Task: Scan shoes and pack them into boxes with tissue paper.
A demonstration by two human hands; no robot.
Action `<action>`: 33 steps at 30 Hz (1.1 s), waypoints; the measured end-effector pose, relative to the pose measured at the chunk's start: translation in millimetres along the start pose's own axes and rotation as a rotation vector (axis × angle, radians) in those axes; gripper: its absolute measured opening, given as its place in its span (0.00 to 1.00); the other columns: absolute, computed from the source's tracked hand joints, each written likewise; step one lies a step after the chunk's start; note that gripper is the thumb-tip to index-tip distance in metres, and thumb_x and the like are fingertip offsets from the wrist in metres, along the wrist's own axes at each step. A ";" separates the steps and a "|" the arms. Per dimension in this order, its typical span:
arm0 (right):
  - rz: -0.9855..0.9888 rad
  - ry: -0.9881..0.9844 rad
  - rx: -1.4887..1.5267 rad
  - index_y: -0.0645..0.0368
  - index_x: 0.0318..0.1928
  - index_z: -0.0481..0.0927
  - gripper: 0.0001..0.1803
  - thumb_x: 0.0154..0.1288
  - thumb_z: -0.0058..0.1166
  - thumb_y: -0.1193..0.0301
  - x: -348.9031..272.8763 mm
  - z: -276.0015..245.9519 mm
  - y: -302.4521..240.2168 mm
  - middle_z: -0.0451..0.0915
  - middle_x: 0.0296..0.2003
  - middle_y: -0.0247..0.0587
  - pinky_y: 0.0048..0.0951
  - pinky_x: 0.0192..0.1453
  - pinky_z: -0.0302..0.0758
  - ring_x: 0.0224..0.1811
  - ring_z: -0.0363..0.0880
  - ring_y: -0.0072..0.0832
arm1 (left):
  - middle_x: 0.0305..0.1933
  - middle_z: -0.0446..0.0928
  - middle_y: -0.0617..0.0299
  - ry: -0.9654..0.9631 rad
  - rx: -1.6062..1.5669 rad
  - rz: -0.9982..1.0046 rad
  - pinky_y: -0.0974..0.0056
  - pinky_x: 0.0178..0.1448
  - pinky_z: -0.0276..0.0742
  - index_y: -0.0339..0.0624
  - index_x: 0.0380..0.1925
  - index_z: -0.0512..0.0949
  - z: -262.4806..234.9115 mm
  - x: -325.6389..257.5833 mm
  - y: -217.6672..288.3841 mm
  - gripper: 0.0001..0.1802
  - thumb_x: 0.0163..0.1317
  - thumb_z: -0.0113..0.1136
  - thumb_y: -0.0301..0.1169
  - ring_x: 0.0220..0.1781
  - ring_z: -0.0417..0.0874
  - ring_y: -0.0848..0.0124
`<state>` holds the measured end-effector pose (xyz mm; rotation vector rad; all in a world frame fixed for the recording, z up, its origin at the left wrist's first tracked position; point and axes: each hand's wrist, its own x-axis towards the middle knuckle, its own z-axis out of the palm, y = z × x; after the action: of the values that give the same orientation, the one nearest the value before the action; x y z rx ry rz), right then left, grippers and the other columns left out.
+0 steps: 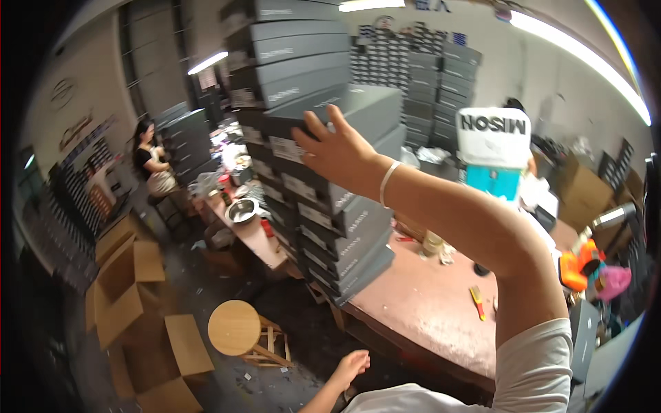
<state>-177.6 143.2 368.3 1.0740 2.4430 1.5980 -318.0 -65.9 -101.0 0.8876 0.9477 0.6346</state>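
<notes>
My right hand (339, 148) is raised high, its palm and fingers pressed flat against a grey shoebox (368, 110) near the top of a tall, leaning stack of grey shoeboxes (323, 227) on a pinkish worktable (427, 303). A white band circles that wrist. My left hand (350, 365) hangs low near the bottom edge, fingers loosely apart, holding nothing, above the floor beside a round wooden stool (234, 327).
Open cardboard cartons (131, 289) lie on the floor at left. A seated person (153, 165) works at the far left by a metal bowl (241, 210). More box stacks (441, 76) line the back wall. Tools and an orange device (578, 265) crowd the table's right end.
</notes>
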 end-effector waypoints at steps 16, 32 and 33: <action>0.358 0.221 1.192 0.51 0.37 0.79 0.11 0.53 0.64 0.70 -439.5 -25.2 -174.0 0.75 0.48 0.34 0.59 0.69 0.56 0.61 0.67 0.37 | 0.57 0.74 0.55 -0.318 0.082 -0.084 0.55 0.56 0.75 0.41 0.60 0.69 135.7 121.2 74.6 0.33 0.68 0.44 0.56 0.55 0.77 0.61; 2.341 -0.599 2.211 0.64 0.56 0.73 0.32 0.62 0.59 0.52 -508.1 148.9 -289.2 0.78 0.51 0.45 0.38 0.55 0.75 0.49 0.78 0.33 | 0.56 0.75 0.53 -0.266 -0.256 -0.397 0.54 0.66 0.64 0.38 0.54 0.74 142.4 209.6 29.3 0.27 0.63 0.60 0.47 0.62 0.71 0.63; 2.395 -0.358 2.286 0.64 0.57 0.73 0.33 0.63 0.56 0.50 -516.5 150.9 -293.2 0.78 0.53 0.45 0.37 0.56 0.74 0.50 0.78 0.33 | 0.58 0.74 0.52 -0.293 -0.322 -0.409 0.54 0.67 0.62 0.38 0.56 0.73 147.7 201.8 46.2 0.28 0.62 0.61 0.46 0.64 0.69 0.62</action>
<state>118.4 -93.6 -113.2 -1.4269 -0.0679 1.4635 -99.1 63.5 -101.5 0.4629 0.7075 0.2822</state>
